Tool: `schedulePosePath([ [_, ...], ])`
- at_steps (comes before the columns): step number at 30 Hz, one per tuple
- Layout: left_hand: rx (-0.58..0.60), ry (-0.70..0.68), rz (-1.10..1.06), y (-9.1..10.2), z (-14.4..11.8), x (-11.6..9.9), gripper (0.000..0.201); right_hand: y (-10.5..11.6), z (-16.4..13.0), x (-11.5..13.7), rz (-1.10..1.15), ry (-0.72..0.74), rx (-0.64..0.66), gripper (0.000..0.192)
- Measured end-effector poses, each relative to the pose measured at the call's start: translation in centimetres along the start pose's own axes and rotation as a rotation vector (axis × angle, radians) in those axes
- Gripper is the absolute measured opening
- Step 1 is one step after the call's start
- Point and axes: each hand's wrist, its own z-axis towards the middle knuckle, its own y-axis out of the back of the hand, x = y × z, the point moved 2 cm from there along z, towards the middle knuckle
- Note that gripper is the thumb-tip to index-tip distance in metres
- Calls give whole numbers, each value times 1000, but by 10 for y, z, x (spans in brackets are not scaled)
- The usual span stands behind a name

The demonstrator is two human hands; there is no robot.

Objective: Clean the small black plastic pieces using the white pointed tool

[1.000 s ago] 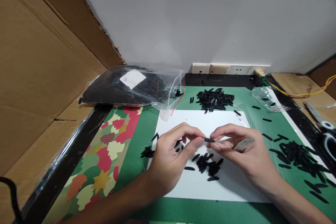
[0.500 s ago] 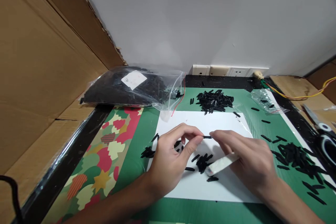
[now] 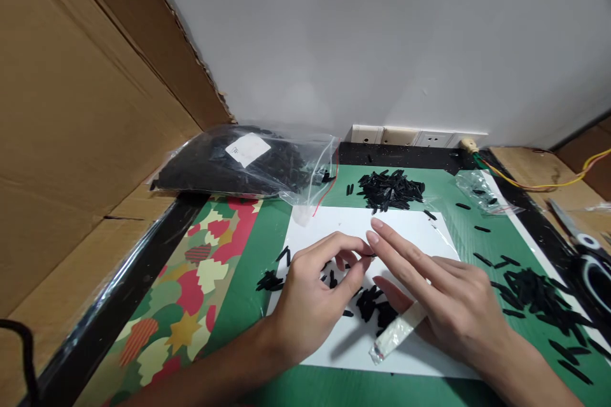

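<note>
Small black strip [image 3: 374, 256], mostly hidden, sits pinched in the fingers of the left hand [image 3: 310, 289] above a white sheet [image 3: 410, 222]. The right hand [image 3: 449, 296] holds its first two fingers out straight just beside it, contact unclear, while gripping a plastic-wrapped whitish stick [image 3: 400, 332] that slants out under the palm; loose black strips [image 3: 367, 303] lie on the sheet below

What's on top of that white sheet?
Small black pieces lie in loose clusters on the white sheet. The left hand and right hand cover parts of it; what lies beneath them is hidden.
</note>
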Motion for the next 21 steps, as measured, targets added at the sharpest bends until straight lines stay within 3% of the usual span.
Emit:
schedulePosePath([
  [6,-39,165,-142,5,4,2,6,-8,-5,-7,88,-47,-27,34],
  [12,20,117,-61,3,3,-4,5,-10,-9,-10,219,-125,-75,20],
  [21,28,198,-152,1,3,1,9,-12,-11,-6,256,-107,-77,18],
])
